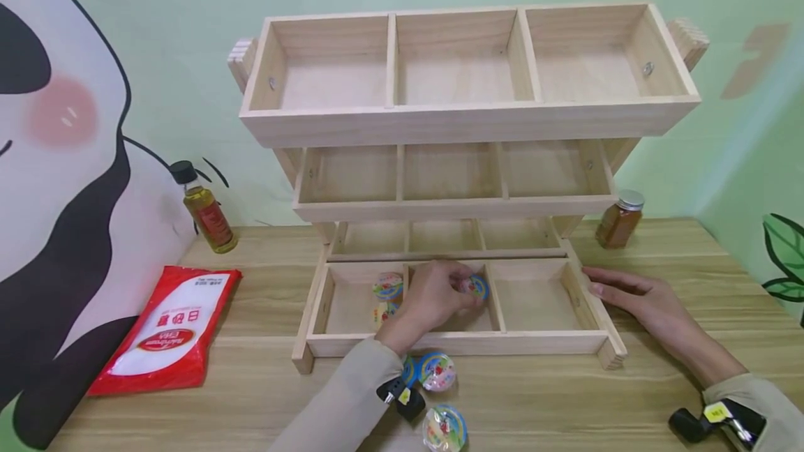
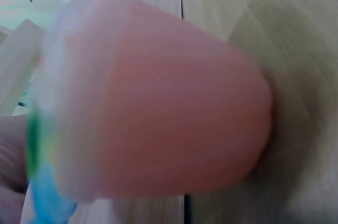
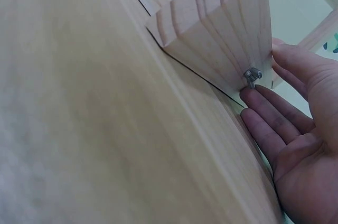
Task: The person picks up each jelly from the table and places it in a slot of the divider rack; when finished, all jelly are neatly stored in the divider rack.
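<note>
In the head view my left hand (image 1: 433, 298) reaches into the middle compartment of the lowest wooden tray (image 1: 452, 346). Its fingers pinch a small jelly cup (image 1: 477, 287) with a printed blue-rimmed lid. More jelly cups (image 1: 388, 286) lie in the left compartment. Others, including a jelly cup (image 1: 437, 372) beside the left wrist, are on the table in front. A blurred pinkish cup (image 2: 174, 108) fills much of the left wrist view. With straight fingers, my right hand (image 1: 653, 305) touches the right side of the rack, close to a metal wing nut (image 3: 252, 75) in the right wrist view.
Above rise more tiers of the wooden rack (image 1: 465, 124), each split into three compartments. A bottle of yellow oil (image 1: 210, 215) and a red-white packet (image 1: 166, 330) stand and lie at left. A jar of reddish-brown contents (image 1: 620, 220) is behind at right.
</note>
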Demonstrator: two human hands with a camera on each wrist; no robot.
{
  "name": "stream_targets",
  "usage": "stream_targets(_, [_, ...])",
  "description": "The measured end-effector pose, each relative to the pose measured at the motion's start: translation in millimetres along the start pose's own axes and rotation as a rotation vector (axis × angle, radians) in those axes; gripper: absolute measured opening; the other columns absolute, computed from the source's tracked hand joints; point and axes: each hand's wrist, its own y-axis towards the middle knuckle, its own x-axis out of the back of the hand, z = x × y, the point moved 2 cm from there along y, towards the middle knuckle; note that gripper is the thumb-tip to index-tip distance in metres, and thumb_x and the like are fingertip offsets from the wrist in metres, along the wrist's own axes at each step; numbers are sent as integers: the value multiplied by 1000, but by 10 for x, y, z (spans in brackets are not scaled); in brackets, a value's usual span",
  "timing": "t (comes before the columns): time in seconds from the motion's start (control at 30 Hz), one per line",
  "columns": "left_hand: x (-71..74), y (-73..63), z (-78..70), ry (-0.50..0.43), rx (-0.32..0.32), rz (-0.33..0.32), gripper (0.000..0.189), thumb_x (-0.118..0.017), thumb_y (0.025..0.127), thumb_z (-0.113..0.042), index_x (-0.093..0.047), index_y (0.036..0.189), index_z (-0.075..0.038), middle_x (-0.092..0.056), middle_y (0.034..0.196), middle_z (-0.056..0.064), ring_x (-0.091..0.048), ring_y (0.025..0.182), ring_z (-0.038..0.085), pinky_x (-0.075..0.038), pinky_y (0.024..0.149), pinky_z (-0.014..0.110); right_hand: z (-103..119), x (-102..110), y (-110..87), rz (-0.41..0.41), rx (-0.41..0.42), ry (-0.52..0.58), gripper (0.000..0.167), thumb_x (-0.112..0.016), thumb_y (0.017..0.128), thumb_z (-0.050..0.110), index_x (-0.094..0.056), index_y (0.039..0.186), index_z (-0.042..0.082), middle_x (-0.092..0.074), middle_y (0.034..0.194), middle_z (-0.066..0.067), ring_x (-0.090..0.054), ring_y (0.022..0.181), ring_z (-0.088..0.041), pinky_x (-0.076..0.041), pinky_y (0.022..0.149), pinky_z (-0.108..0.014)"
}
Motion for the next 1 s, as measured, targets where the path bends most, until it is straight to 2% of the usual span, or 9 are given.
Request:
stream_targets(0.23, [-7,23,3,-9,-6,-8,41,-92,82,-8,-78,120,-2,-78,99,7,-73,93,20,-56,79,23,-11,2,-2,-2,5,8,57,-65,106,47,-62,150,12,-61,147,5,-47,127,5,-39,93,-10])
stream_targets(0.43, [-10,36,8,-18,-8,-18,41,-92,81,-7,-78,119,-2,-76,91,2,-69,86,13,-55,77,22,-24,-5,0,-5,3,23,56,-66,105,46,-62,150,13,-61,145,10,-46,127,6,-39,92,-10])
stream_targets(0.6, [10,2,2,43,-10,-10,37,-93,81,-12,-78,114,-4,-70,84,-3,-58,76,7,-51,73,24,-15,-15,-5,-9,2,12,56,-67,105,47,-63,149,14,-62,145,9,-47,127,6,-39,93,-10])
stream_targets(0.7, [38,-27,-4,83,-9,-6,38,-95,80,-15,-77,112,-4,-69,84,-2,-56,76,8,-51,74,25,-6,-27,-2,-9,8,22,55,-67,105,46,-64,148,13,-63,143,10,-47,126,8,-39,92,-8])
stream_targets(0.87, [112,-83,-34,96,-26,-1,37,-94,81,-20,-78,109,-5,-77,98,3,-68,91,18,-56,85,32,0,-22,1,-11,22,36,55,-67,105,45,-63,148,10,-64,141,12,-48,124,9,-39,91,-6])
stream_targets(1.0, [185,-150,-43,63,-35,-5,45,-90,85,-22,-75,122,-1,-77,117,12,-71,111,28,-57,97,40,-8,-4,-2,-9,19,20,56,-66,106,46,-63,149,12,-63,144,8,-47,127,7,-39,95,-12])
